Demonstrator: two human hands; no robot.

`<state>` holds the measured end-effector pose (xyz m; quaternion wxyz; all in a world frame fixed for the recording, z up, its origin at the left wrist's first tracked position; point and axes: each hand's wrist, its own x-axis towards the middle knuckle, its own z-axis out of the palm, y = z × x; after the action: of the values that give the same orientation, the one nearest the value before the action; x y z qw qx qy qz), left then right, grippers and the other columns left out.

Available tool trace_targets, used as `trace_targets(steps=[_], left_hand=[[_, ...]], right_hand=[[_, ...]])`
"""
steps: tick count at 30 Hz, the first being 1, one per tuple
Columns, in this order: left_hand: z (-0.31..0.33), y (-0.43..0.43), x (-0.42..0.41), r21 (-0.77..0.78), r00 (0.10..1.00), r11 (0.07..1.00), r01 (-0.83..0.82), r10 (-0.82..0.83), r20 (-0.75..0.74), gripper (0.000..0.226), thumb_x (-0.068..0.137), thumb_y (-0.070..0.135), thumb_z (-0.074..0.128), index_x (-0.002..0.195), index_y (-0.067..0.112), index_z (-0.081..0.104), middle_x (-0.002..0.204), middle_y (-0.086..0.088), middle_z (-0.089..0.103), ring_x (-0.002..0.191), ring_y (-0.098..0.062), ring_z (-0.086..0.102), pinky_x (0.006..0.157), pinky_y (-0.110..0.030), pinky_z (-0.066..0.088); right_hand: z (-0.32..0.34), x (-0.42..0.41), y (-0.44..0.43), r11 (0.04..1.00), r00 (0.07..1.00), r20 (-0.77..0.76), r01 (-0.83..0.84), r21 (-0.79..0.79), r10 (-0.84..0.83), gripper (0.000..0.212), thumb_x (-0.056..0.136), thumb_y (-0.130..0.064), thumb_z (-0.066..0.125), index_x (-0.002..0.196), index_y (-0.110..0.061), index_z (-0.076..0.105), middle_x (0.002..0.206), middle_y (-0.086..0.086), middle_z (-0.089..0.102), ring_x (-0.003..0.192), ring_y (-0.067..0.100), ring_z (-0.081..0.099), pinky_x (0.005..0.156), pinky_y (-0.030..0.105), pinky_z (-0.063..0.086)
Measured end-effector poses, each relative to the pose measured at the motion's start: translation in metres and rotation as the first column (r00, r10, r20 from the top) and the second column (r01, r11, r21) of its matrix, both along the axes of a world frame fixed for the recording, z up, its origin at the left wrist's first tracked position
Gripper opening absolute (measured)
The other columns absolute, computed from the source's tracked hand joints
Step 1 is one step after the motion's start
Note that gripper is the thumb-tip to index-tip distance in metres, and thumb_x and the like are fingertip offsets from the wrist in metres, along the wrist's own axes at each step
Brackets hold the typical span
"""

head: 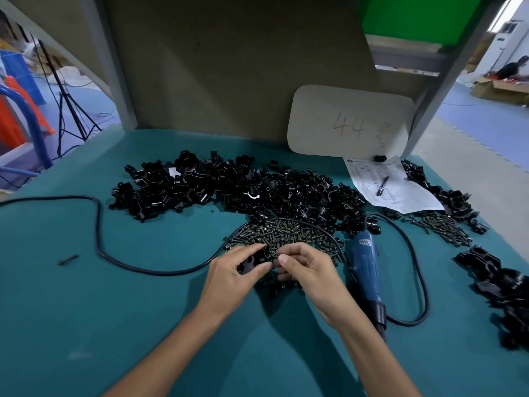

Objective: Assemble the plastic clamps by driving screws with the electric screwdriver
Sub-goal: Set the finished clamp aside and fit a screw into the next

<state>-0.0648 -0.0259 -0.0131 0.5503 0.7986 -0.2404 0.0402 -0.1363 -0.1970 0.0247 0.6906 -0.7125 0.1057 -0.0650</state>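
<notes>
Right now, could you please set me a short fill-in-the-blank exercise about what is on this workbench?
The left hand grips a clamp whose colour is ____.
The electric screwdriver lies on the table to the ____ of the right hand.
The number written on the card is ____.
Missing words: black; right; 44.

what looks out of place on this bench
One stray screw lies alone at far left, well apart from the screw pile. The screwdriver cord also arcs across that pile's far edge.
</notes>
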Motion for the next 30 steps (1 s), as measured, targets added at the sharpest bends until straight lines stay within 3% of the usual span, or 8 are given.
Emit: trace_targets(steps=[4, 14, 18, 22, 27, 30], left_hand=[[0.000, 0.000, -0.001, 0.001, 1.000, 1.000, 0.019, -0.019, 0.008, 0.046, 0.081, 0.046, 0.080, 0.122, 0.027, 0.073, 0.108, 0.022, 0.070, 0.105, 0.003, 0.064, 0.089, -0.013, 0.049], [0.000, 0.000, -0.001, 0.001, 1.000, 1.000, -0.008, 0.008, 0.027, 0.045, 0.081, 0.041, 0.082, 0.122, 0.024, 0.073, 0.105, 0.025, 0.069, 0.103, 0.005, 0.064, 0.086, -0.009, 0.047], [0.000, 0.000, -0.002, 0.003, 1.000, 1.000, -0.004, 0.004, 0.030, 0.046, 0.081, 0.043, 0.081, 0.122, 0.023, 0.073, 0.107, 0.020, 0.070, 0.103, 0.002, 0.065, 0.088, -0.014, 0.049], [0.001, 0.000, -0.002, 0.008, 0.999, 1.000, -0.007, 0.007, 0.046, 0.045, 0.082, 0.040, 0.081, 0.122, 0.022, 0.073, 0.109, 0.021, 0.069, 0.104, 0.005, 0.063, 0.089, -0.014, 0.049], [0.000, -0.001, -0.003, -0.003, 0.999, 1.000, -0.011, 0.011, 0.045, 0.042, 0.083, 0.035, 0.083, 0.121, 0.022, 0.074, 0.108, 0.017, 0.071, 0.101, -0.002, 0.066, 0.088, -0.023, 0.053], [0.001, -0.001, -0.004, 0.006, 0.999, 1.000, 0.011, -0.011, 0.053, 0.038, 0.083, 0.029, 0.082, 0.120, 0.022, 0.074, 0.103, 0.012, 0.073, 0.093, -0.011, 0.068, 0.084, -0.031, 0.055]], right_hand=[[0.001, 0.003, -0.004, 1.000, 1.000, 0.005, 0.022, 0.017, -0.022, 0.014, 0.098, -0.006, 0.065, 0.104, -0.011, 0.077, 0.086, -0.001, 0.074, 0.082, 0.010, 0.068, 0.075, 0.023, 0.056], [-0.002, 0.009, -0.002, 0.997, 0.998, 0.038, 0.050, 0.057, -0.052, 0.012, 0.095, -0.003, 0.068, 0.099, -0.011, 0.076, 0.081, 0.003, 0.075, 0.077, 0.014, 0.071, 0.073, 0.024, 0.058], [-0.005, 0.011, -0.004, 0.997, 0.999, -0.011, 0.048, 0.067, -0.048, 0.007, 0.096, -0.005, 0.069, 0.100, -0.008, 0.073, 0.082, 0.006, 0.076, 0.078, 0.018, 0.072, 0.072, 0.025, 0.059], [-0.008, 0.013, -0.005, 0.987, 0.999, 0.005, 0.035, -0.156, -0.035, 0.009, 0.095, -0.013, 0.072, 0.097, -0.019, 0.078, 0.089, 0.001, 0.078, 0.082, 0.016, 0.074, 0.072, 0.025, 0.059], [-0.005, 0.016, -0.013, 0.982, 0.996, -0.076, -0.056, -0.180, 0.043, 0.010, 0.098, -0.017, 0.068, 0.094, -0.019, 0.077, 0.082, -0.001, 0.075, 0.076, 0.012, 0.070, 0.070, 0.025, 0.057], [-0.004, 0.019, -0.011, 0.891, 0.989, -0.141, -0.106, -0.441, 0.047, 0.027, 0.102, -0.037, 0.060, 0.081, -0.024, 0.069, 0.074, -0.008, 0.070, 0.071, 0.007, 0.065, 0.067, 0.032, 0.056]])
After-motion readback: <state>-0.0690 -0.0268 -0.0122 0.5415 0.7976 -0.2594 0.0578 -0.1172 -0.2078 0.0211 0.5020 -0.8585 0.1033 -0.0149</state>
